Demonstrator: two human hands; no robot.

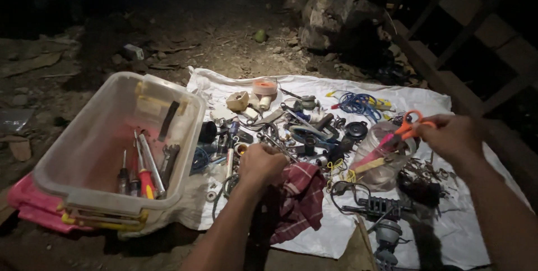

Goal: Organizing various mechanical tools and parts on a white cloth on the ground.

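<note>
The left hand (262, 164) is closed over a checked red cloth (300, 198) near the middle of the white sheet (443, 232), knuckles up, seemingly pinching a small metal part against the fabric, though I cannot tell what it is. At three o'clock from it, the right hand (455, 135) grips orange scissors (408, 126) by the handles, blades down in a clear bag (381, 162). The sheet keeps the loose hardware off the dirt, and the tub (84, 153) at nine o'clock holds screwdrivers (137, 178) and wrenches together.
</note>
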